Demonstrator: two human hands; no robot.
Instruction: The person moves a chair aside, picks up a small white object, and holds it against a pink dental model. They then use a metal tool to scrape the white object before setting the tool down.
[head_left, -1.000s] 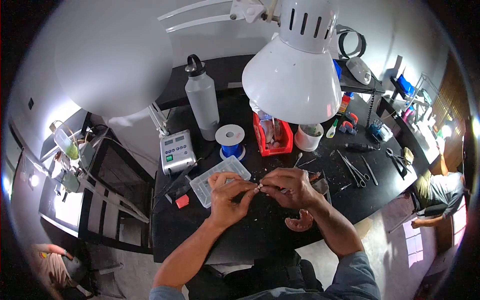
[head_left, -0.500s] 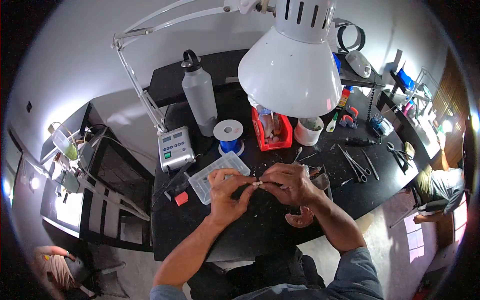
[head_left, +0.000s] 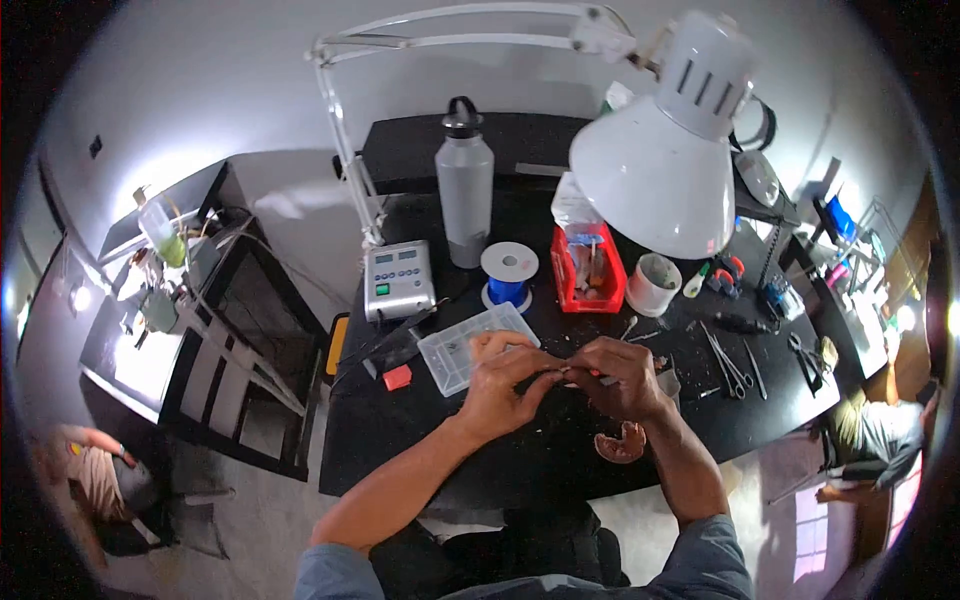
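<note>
My left hand (head_left: 503, 385) and my right hand (head_left: 618, 375) meet over the black table, their fingertips pinched together on a small whitish piece (head_left: 567, 371). Fingers cover most of that piece. Under my left hand lies a clear compartment box (head_left: 450, 357). A pink denture-like plate (head_left: 620, 444) rests on the table just below my right hand. Left of the box sits a small pink-red block (head_left: 397, 377).
Behind my hands stand a grey bottle (head_left: 466, 195), a blue wire spool (head_left: 509, 272), a red bin (head_left: 586, 268), a white cup (head_left: 653, 285) and a control box (head_left: 398, 281). A lamp (head_left: 655, 180) hangs above. Scissors (head_left: 732, 370) lie right. People sit at both sides.
The whole view has shifted, so the table objects appear farther right. Both hands stay together at the small piece, which is now more covered by the fingers.
</note>
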